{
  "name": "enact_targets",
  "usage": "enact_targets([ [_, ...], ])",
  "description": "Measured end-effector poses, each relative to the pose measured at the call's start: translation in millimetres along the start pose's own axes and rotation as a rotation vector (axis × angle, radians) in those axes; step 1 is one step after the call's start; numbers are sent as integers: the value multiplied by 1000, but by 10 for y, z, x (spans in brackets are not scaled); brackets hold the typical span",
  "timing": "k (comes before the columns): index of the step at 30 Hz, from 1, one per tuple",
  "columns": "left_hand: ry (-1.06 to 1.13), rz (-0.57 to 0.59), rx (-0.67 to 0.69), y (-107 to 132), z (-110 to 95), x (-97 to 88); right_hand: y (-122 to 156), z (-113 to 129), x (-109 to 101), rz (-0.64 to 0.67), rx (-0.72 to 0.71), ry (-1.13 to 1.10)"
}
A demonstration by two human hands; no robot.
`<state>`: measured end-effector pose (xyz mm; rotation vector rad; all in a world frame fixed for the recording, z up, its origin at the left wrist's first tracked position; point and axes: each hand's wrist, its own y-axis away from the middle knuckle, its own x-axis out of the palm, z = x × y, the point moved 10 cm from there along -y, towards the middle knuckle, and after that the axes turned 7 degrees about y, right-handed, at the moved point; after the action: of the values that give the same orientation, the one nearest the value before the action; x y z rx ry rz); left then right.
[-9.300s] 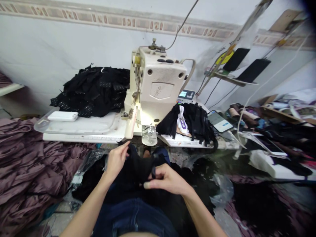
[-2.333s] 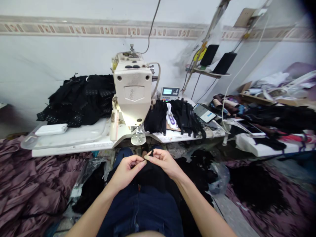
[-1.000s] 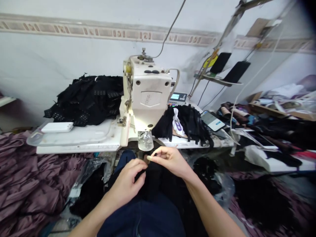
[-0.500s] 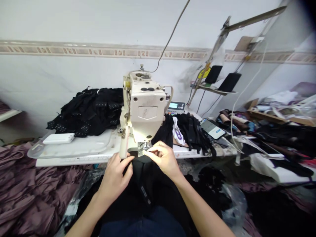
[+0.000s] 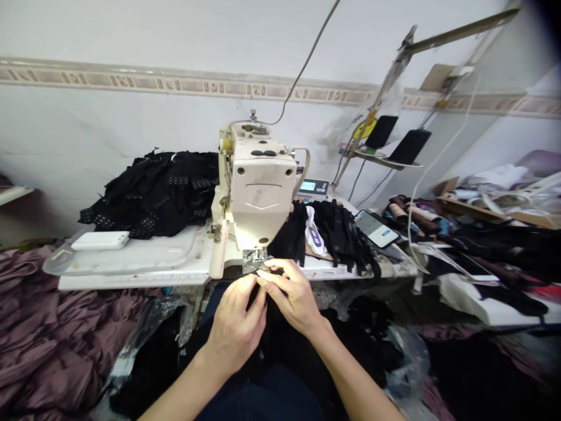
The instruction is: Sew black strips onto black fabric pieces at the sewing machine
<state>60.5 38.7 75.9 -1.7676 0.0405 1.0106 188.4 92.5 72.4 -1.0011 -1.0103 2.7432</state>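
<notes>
Just in front of the needle area of a cream sewing machine (image 5: 263,193), my two hands meet with their fingertips touching. My left hand (image 5: 240,318) is closed in a pinch on black fabric (image 5: 280,345), which hangs down over my lap. Thumb and index finger of my right hand (image 5: 293,295) pinch the same fabric's upper edge, close to the metal presser foot (image 5: 255,257). The fingers cover most of the piece between them. A lamp on the machine lights the needle area.
Black fabric pieces (image 5: 153,193) are heaped at the left, behind a white power bank (image 5: 100,240) on a clear plastic lid. Black straps (image 5: 342,234), a phone (image 5: 377,228) and a control panel (image 5: 313,187) lie right. Mauve cloth (image 5: 65,333) fills the lower left.
My left hand has moved right and away from the machine's left side to meet my right hand. The fabric edge has come slightly back toward me from the presser foot.
</notes>
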Motion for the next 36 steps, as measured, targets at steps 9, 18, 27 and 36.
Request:
enact_targets([
  [9,-29,21,34,-96,-45,-26,491,-509,276,-156,455,-403],
  [18,-35,60,43,-90,-25,5,564,-823,320,-40,731,-810],
  [27,-90,72,-13,-146,64,169,361,-883,225,-117,732,-739],
  [36,-32,71,-12,-166,104,150,483,-1059,428,88,663,-695],
])
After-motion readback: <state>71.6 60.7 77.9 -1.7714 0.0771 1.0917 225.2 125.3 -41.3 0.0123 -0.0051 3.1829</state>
